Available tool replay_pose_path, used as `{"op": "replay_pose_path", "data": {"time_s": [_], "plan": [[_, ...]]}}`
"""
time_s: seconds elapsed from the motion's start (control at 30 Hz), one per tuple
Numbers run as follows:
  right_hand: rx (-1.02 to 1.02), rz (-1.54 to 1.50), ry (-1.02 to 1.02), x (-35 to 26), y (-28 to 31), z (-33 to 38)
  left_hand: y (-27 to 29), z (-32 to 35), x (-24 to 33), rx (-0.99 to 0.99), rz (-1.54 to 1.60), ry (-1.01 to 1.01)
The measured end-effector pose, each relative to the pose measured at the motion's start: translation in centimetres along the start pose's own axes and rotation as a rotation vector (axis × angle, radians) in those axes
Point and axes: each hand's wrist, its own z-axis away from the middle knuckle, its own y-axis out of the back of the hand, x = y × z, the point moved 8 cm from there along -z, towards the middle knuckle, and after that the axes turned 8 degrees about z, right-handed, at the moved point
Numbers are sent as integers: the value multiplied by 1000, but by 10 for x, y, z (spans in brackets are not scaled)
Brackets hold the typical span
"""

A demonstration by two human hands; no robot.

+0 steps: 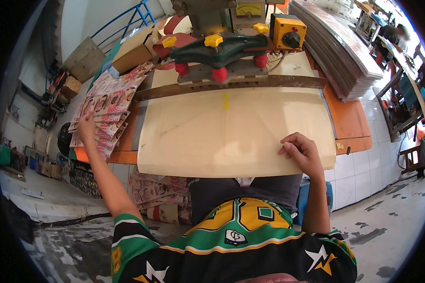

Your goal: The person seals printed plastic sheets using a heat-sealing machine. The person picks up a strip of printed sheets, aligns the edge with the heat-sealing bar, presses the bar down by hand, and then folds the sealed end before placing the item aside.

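Note:
My left hand (86,129) is at the fanned pile of pink-and-white printed sheets (111,101) on the left, its fingers pinched on the edge of one sheet. Over the right part of a wide cream sheet (198,137) is my right hand (303,153), fingers curled in and thumb close to them, with nothing visible in it. The cream sheet covers the worktop in front of me, and its near edge bends down toward my lap. A strip of yellow tape (225,102) marks its far middle. Just beyond lies the long metal bar (231,86) of a press.
The press has a dark green bracket (222,48) with yellow star knobs, and a yellow control box (288,32). A tall stack of flat boards (337,47) stands at right, a cardboard box (134,48) at back left. More printed sheets (158,188) lie below the table. A person sits far right.

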Motion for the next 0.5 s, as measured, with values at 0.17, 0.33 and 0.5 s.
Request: {"op": "replay_pose_path", "data": {"time_s": [0.17, 0.33, 0.5], "plan": [[-20, -44, 10, 0, -1, -2, -50, 64, 71, -141, 327, -532], [-16, -30, 8, 1, 1, 0, -72, 97, 103, -249, 12, -500], [-8, -28, 6, -1, -1, -1, -83, 82, 90, -322, 20, -419]]}}
